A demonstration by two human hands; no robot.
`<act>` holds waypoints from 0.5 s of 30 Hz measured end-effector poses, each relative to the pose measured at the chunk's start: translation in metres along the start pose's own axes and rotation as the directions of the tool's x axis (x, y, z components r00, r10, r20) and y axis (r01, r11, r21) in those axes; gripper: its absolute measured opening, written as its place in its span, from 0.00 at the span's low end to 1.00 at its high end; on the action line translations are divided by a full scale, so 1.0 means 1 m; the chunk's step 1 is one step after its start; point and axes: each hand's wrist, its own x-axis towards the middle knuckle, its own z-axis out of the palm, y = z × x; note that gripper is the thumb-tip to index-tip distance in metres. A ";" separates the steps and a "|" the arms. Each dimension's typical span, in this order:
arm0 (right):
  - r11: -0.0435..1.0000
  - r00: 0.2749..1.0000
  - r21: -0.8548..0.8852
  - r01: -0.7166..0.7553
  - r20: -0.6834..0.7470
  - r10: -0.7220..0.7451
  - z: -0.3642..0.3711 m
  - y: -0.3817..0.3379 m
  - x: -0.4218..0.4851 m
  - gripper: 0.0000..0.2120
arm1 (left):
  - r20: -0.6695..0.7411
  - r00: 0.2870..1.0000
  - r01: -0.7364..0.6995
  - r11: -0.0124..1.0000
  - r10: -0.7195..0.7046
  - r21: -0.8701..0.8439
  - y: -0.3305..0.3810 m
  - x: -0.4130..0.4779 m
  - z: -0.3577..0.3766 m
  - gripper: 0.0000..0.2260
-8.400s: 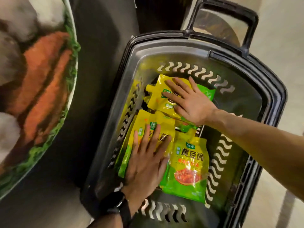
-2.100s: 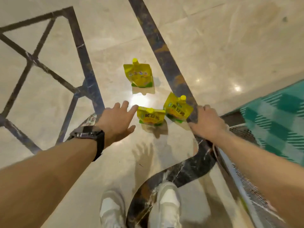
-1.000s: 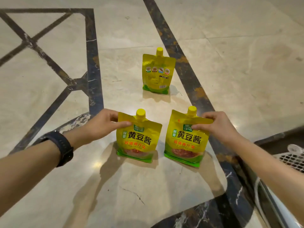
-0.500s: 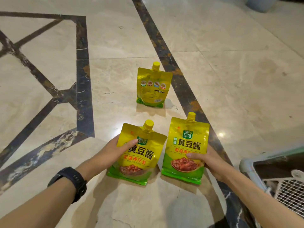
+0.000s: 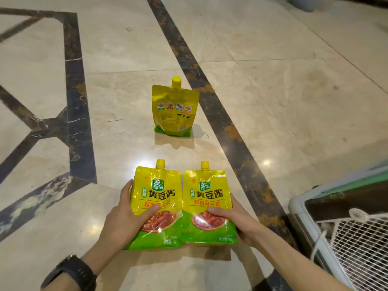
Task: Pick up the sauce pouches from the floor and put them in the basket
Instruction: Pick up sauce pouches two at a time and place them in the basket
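Nearest us, a black wristwatch (image 5: 71,271) sits on our left wrist. Our left hand (image 5: 121,219) grips a yellow-and-green spouted sauce pouch with a yellow cap (image 5: 157,198), thumb across its front and fingers hidden behind it. Our right hand (image 5: 241,221) grips a second yellow-and-green capped pouch (image 5: 206,198) the same way, thumb on the printed bowl. The two pouches stand upright between the hands, side edges touching, their shadow on the floor just below; whether their bases touch the floor we cannot tell.

To the right of our right hand lies a white wire-mesh rack with a rounded white frame (image 5: 357,238). Under everything spreads a glossy beige marble floor (image 5: 294,101), with lamp glints beyond the right hand; a dark veined stone band (image 5: 220,114) runs diagonally past that hand, and more dark inlay lines (image 5: 77,101) cross beyond the left.

Well beyond both hands, a third yellow pouch (image 5: 174,110) stands upright on the floor, back label towards us, just left of the band. Farthest off, beyond the right hand, part of a grey rounded object (image 5: 304,3) shows at the frame's edge.
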 end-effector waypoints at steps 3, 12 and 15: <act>0.999 0.989 -0.009 0.053 -0.139 -0.053 0.008 0.003 0.000 0.44 | -0.006 1.000 -0.009 0.997 0.008 -0.072 -0.006 0.001 0.000 0.43; 0.960 0.963 -0.161 0.229 -0.105 -0.248 0.009 0.008 -0.006 0.38 | 0.041 0.978 -0.185 0.939 0.205 -0.288 -0.016 -0.008 0.001 0.29; 0.975 0.973 -0.125 0.185 -0.114 -0.199 0.006 0.005 -0.003 0.29 | 0.093 0.971 -0.179 0.929 0.219 -0.322 -0.018 -0.001 -0.001 0.21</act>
